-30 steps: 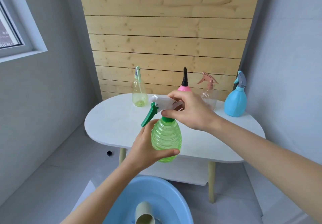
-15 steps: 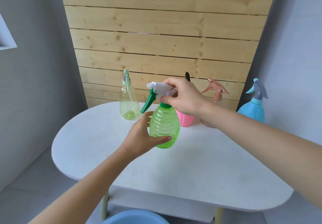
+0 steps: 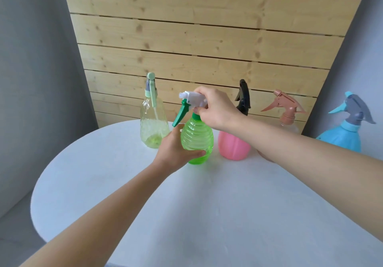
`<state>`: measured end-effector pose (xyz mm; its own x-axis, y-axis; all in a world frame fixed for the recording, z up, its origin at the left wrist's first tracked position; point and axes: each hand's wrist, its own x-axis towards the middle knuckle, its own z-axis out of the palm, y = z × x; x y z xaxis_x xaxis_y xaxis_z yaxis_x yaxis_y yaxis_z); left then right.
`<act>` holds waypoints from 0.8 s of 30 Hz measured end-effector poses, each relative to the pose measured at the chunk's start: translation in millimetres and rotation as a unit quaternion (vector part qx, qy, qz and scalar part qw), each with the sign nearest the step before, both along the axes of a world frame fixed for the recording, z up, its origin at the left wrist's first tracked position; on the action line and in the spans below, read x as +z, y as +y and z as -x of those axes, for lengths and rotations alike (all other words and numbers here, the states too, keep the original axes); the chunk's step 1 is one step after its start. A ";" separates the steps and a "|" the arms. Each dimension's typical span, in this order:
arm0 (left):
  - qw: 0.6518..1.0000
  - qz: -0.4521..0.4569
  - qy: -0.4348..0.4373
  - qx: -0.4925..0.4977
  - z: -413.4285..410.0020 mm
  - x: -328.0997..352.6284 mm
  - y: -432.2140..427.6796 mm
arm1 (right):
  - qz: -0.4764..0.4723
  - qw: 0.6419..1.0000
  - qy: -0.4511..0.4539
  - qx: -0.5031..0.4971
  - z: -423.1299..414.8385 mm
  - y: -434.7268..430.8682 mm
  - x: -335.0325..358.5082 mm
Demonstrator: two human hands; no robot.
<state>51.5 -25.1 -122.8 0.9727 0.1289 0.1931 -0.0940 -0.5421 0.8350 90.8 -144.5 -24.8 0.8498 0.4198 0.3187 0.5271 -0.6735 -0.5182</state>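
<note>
- My left hand [image 3: 173,152] grips the lower body of the green spray bottle [image 3: 196,138]. The thumb lies across its front; the other fingers are hidden behind the ribbed plastic.
- My right hand [image 3: 217,109] grips the white spray head [image 3: 191,98] from the rear, fingers curled round it and over the neck. The back of the head and most of the collar are covered. The green trigger [image 3: 180,114] hangs free, just above my left hand.
- The bottle stands upright between my hands, over the white table [image 3: 207,215]. I cannot tell whether its base touches the tabletop.
- Just beyond my left hand: a pale yellow bottle [image 3: 154,127], its lower right edge masked by that hand.
- Directly behind my right wrist: a pink bottle [image 3: 232,148] with a black sprayer [image 3: 243,98]; the wrist hides its neck.
- Beyond my right forearm: a brown-pink sprayer [image 3: 287,108] on a clear body that is almost wholly hidden.
- Farther right of that forearm: a blue bottle [image 3: 342,140], its base cut off by the arm.
- Both forearms run out of the frame at its lower and right edges.
</note>
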 end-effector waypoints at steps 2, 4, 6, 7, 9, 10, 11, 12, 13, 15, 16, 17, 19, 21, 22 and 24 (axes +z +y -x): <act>1.000 -0.003 0.003 -0.001 -11.0 -4.4 1.0 | 0.003 1.000 0.002 -0.013 -9.5 3.5 -4.3; 1.000 -0.014 0.000 -0.001 -21.0 -6.8 1.0 | 0.011 1.000 0.003 -0.022 -17.8 6.0 -7.3; 1.000 -0.019 -0.003 -0.001 -30.6 -9.5 0.8 | 0.019 0.999 -0.002 -0.029 -26.2 8.6 -9.1; 1.000 -0.019 -0.003 -0.002 -33.7 -10.7 0.4 | 0.021 0.999 -0.003 -0.032 -28.7 9.2 -9.6; 1.000 -0.020 -0.004 -0.002 -40.5 -12.7 -0.5 | 0.025 0.999 -0.004 -0.038 -34.6 11.1 -10.1; 1.000 -0.021 -0.003 -0.002 -42.5 -13.7 -0.5 | 0.026 0.999 -0.004 -0.040 -36.6 11.7 -10.3; 1.000 -0.021 -0.004 -0.003 -46.4 -14.5 -0.7 | 0.027 0.999 -0.004 -0.042 -39.7 11.9 -10.7; 1.000 -0.024 -0.003 -0.002 -48.1 -15.1 -0.8 | 0.026 0.999 -0.004 -0.044 -41.1 11.6 -10.6; 1.000 -0.027 -0.002 -0.003 -51.2 -15.6 -0.9 | 0.024 0.999 -0.003 -0.048 -43.3 11.2 -10.7; 1.000 -0.031 -0.003 -0.004 -56.0 -16.9 -0.7 | 0.019 0.998 0.000 -0.054 -46.9 10.7 -11.1; 0.999 -0.032 -0.005 -0.005 -57.6 -17.2 -0.9 | 0.019 0.998 0.000 -0.055 -48.0 10.7 -11.5; 0.999 -0.034 -0.007 -0.004 -59.1 -18.1 -0.9 | 0.020 0.998 0.000 -0.054 -48.9 10.7 -11.9; 0.999 -0.043 -0.010 -0.001 -61.2 -20.0 -1.0 | 0.020 0.998 -0.001 -0.053 -50.8 10.8 -13.3; 0.999 -0.049 -0.012 0.001 -61.8 -22.3 -1.2 | 0.015 0.998 -0.004 -0.053 -51.5 9.9 -15.2; 0.999 -0.049 -0.010 0.001 -61.8 -23.6 -1.4 | 0.012 0.998 -0.007 -0.054 -51.4 9.6 -16.1; 0.999 -0.050 -0.009 0.003 -61.5 -24.6 -2.5 | 0.008 0.998 -0.009 -0.059 -49.7 10.0 -17.5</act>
